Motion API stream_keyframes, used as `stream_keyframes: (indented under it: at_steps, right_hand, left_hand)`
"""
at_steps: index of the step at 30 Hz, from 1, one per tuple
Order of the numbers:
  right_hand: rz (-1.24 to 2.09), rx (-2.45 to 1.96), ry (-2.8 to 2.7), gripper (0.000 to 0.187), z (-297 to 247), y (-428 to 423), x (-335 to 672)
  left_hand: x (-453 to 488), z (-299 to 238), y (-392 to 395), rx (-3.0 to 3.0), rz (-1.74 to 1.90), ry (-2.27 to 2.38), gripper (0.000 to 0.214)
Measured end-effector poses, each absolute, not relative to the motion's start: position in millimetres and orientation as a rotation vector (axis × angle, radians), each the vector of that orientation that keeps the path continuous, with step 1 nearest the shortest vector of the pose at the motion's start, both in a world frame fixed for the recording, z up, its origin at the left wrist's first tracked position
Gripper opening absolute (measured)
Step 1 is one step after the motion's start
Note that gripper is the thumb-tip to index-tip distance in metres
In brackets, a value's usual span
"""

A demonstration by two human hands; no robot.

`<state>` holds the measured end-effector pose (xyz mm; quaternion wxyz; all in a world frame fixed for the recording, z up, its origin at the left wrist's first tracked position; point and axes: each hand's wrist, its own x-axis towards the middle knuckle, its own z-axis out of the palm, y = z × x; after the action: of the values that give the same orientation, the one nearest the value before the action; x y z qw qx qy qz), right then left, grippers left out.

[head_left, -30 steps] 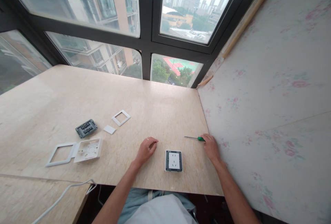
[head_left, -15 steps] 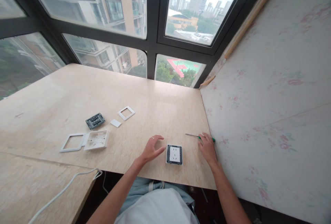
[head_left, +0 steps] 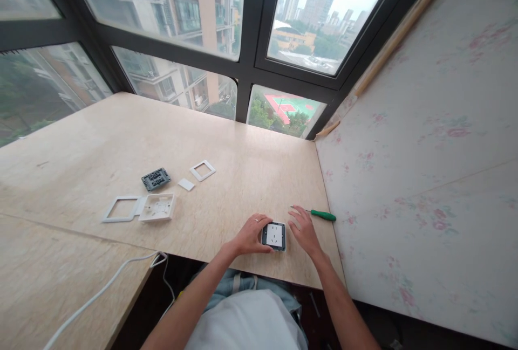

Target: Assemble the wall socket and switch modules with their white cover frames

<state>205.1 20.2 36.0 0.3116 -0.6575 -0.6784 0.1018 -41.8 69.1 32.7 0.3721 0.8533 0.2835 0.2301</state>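
The grey-framed white wall socket [head_left: 273,235] lies face up on the beige marble-patterned tabletop [head_left: 226,156], close to its near edge and right of the middle. The left hand [head_left: 250,235] has its fingers and thumb curled onto the socket's left edge, a light pinch rather than a full wrap. The right hand [head_left: 304,231] is open with fingers spread and holds nothing, hovering just beside the socket's right edge. The step in hand looks like getting a steady two-sided hold on the socket. To do it well, the right fingers should settle on the grey rim, not the white face, squarely opposite the left hand's hold, so the socket does not swivel or slide towards the near edge. The green-handled screwdriver [head_left: 322,214] lies just to the far right of the right hand, near the floral-papered wall [head_left: 424,177], and a loose sweep of the fingers could knock it. Well apart to the far left lie a white plastic back box [head_left: 158,207] with a white square frame [head_left: 120,208] touching it, a dark grey module [head_left: 156,179], a small white plate [head_left: 186,184] and a small white frame [head_left: 202,170]. The socket's underside and left rim are hidden. Whether the right fingertips touch it is unclear, and the white cable [head_left: 101,293] runs out of view at the near left.
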Motion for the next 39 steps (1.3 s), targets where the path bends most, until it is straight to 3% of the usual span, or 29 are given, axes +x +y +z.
stream_keyframes:
  at_steps: [11,17,23,29,39]
  right_hand:
    - [0.399,-1.477,-1.898,0.024,85.1,67.5,134.7]
    - [0.580,-1.386,-2.016,0.025,79.4,127.5,64.0]
    - [0.652,-1.417,-2.214,0.039,65.5,197.7,-6.5]
    - [0.592,-1.521,-2.436,0.054,67.8,246.0,-43.3]
    - [0.446,-1.594,-2.760,0.035,65.1,266.4,-58.5]
  left_hand:
    - [-39.7,24.5,61.9,2.117,0.759,0.731,0.085]
    - [-39.8,29.3,59.2,2.076,0.772,0.760,0.077]
    - [-37.1,33.3,56.9,2.004,0.811,0.846,0.052]
    - [-37.0,33.8,53.3,2.024,0.800,0.872,0.051]
    - [-43.3,29.7,52.8,2.143,0.727,0.813,0.052]
